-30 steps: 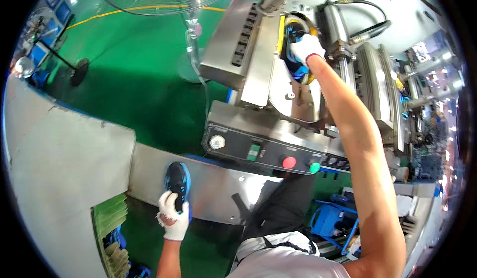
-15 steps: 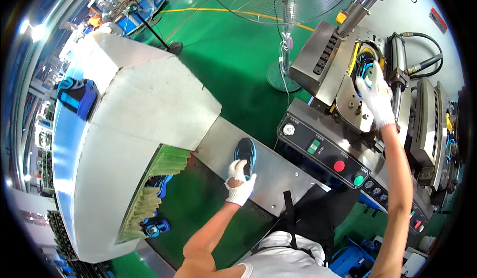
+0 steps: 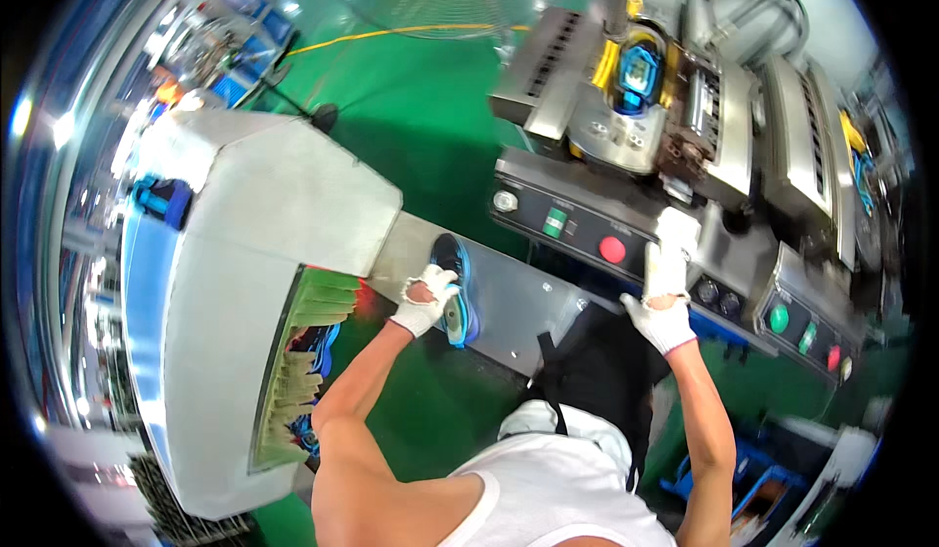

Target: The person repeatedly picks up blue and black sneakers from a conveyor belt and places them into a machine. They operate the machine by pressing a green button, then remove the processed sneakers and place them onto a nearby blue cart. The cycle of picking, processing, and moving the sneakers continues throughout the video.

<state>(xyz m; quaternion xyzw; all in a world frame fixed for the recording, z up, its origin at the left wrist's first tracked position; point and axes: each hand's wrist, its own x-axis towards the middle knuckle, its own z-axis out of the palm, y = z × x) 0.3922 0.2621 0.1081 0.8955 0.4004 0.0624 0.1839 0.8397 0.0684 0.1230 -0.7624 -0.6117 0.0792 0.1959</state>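
Observation:
My left hand (image 3: 426,299), in a white glove with bare skin showing at its back, grips the side of a black and blue shoe upper (image 3: 456,283) resting on the metal shelf (image 3: 504,298). My right hand (image 3: 667,288), gloved too, reaches over the front of the control panel (image 3: 577,217). Its fingers stretch forward, thumb apart, somewhat blurred; they cover part of the panel, and whether they press a button cannot be seen. Beyond the panel, another blue and black shoe upper (image 3: 639,76) sits in the press machine (image 3: 611,141) between yellow pads.
To the left stands a large white machine housing (image 3: 274,185) with a green strip curtain (image 3: 328,298), shoes partly behind it. A blue and black shoe (image 3: 163,202) lies on its far side. A second press (image 3: 802,146) is at right. A fan cage (image 3: 430,0) blurs at the back.
My right hand has come back from the shoe in the press to the control panel. My left hand stays on the shoe upper on the shelf. The whole view has shifted.

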